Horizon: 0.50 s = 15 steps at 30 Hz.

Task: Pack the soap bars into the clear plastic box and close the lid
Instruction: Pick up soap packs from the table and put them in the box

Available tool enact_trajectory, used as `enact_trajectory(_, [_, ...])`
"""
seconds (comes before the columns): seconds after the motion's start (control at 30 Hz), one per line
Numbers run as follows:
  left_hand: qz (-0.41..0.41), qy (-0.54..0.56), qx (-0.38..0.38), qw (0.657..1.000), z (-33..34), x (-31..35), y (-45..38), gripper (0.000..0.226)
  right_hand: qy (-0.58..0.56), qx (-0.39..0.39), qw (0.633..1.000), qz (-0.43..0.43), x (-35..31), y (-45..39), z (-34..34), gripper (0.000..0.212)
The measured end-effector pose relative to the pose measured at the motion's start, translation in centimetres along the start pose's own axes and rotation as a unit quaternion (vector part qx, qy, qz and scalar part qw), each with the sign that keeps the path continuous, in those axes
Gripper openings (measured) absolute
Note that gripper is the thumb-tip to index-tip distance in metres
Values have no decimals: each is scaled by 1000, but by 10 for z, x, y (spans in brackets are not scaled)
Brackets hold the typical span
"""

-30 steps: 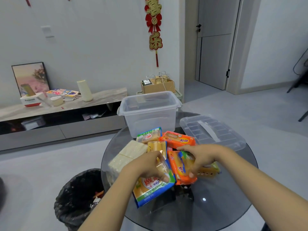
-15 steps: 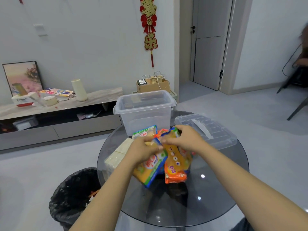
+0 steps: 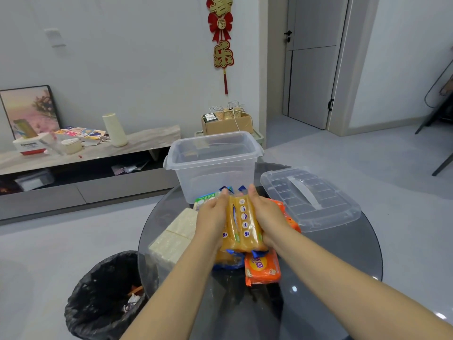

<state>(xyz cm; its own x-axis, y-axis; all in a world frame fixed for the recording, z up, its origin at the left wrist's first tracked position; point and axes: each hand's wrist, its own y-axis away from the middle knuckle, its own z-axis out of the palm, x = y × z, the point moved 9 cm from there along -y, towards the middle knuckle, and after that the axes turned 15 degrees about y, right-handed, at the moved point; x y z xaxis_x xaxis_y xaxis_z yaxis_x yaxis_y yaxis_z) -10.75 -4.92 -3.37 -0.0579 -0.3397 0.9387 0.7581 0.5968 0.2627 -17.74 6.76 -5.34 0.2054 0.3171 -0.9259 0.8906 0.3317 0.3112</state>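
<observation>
Yellow soap packs [image 3: 241, 224] pressed between both hands [image 3: 241, 217].

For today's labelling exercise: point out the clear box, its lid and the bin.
clear box [image 3: 215, 177], head view, front wall.
lid [image 3: 304, 192], head view, handle on top.
bin [image 3: 98, 298], head view, black liner inside.

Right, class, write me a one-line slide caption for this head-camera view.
Both hands, left hand and right hand, press yellow soap packs together before the empty clear box, lid off.
</observation>
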Motion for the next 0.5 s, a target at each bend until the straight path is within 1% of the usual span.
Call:
enact_trajectory(0.03, [-3, -49, -37, 998, 7, 0, 0, 45, -8, 2, 1000, 4, 0, 0, 0, 45])
enact_trajectory(0.1, [-26, -115, -103, 988, 16, -4, 3, 81, -31, -9, 999, 29, 0, 1, 3, 51])
enact_trajectory(0.13, [-33, -139, -111, 983, 15, -5, 3, 96, -44, -14, 998, 49, 0, 2, 4, 53])
enact_trajectory(0.17, [-28, -164, -109, 980, 14, -5, 2, 104, -54, -18, 996, 71, 0, 4, 4, 54])
enact_trajectory(0.23, [-21, -199, -98, 975, 11, -4, -1, 112, -86, -19, 991, 103, 1, 7, 3, 46])
enact_trajectory(0.3, [-28, -179, -95, 979, 10, -3, -2, 113, -134, -25, 986, 100, -1, 7, 1, 35])
enact_trajectory(0.33, [-30, -155, -90, 983, 8, -3, -4, 110, -145, -44, 985, 84, -5, 7, 1, 33])
enact_trajectory(0.37, [-27, -127, -85, 988, 6, -1, -5, 103, -143, -68, 986, 61, -8, 8, 1, 33])
enact_trajectory(0.4, [-21, -101, -78, 992, 3, 1, -7, 90, -128, -90, 987, 35, -12, 9, 1, 35])
enact_trajectory(0.5, [-35, -7, -82, 996, -3, 8, -8, 60, -63, -124, 990, -33, -23, 15, -3, 32])
